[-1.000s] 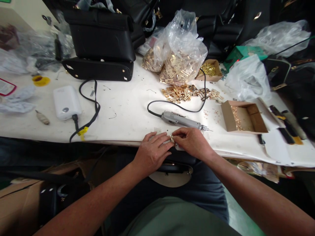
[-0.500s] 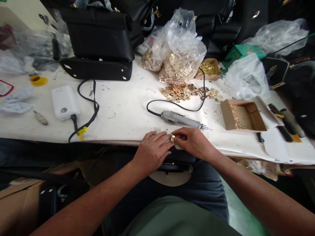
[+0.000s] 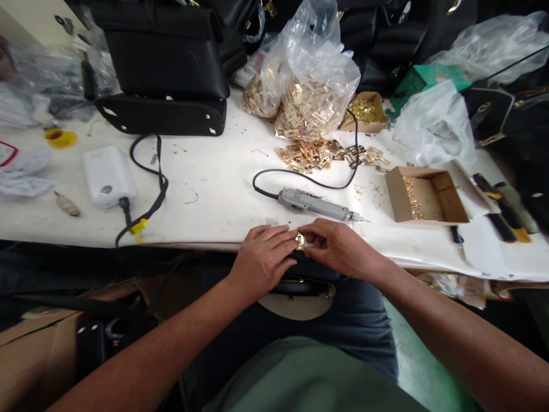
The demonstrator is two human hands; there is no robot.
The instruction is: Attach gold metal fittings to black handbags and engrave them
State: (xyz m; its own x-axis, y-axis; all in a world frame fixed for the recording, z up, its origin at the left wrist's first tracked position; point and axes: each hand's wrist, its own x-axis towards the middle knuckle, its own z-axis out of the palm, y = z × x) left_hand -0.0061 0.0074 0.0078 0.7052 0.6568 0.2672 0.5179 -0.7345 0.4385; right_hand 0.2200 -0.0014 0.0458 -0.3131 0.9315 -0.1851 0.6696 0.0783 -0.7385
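A small gold metal plate (image 3: 299, 241) with an opening in it sits at the table's front edge, between my hands. My right hand (image 3: 337, 247) pinches its right side between thumb and fingertips. My left hand (image 3: 262, 260) lies flat with fingers stretched out, the fingertips touching the plate's left side. Under both hands is a black handbag (image 3: 311, 268) on my lap; its pale rounded flap (image 3: 295, 307) shows below, and the hands hide part of the bag. Just beyond the hands lies a grey electric screwdriver (image 3: 315, 205), bit pointing right.
Loose gold plates (image 3: 315, 155) are heaped before a clear plastic bag (image 3: 306, 109) of more plates. A cardboard box (image 3: 450, 197) holding tiny screws stands at right, near several tools (image 3: 501, 212). Black bags (image 3: 160, 57), a white power unit (image 3: 109, 176) and its cable occupy the left.
The gold plate has turned so its face with the opening shows more fully. Both hands stay nearly in place on it. The whole view has shifted slightly.
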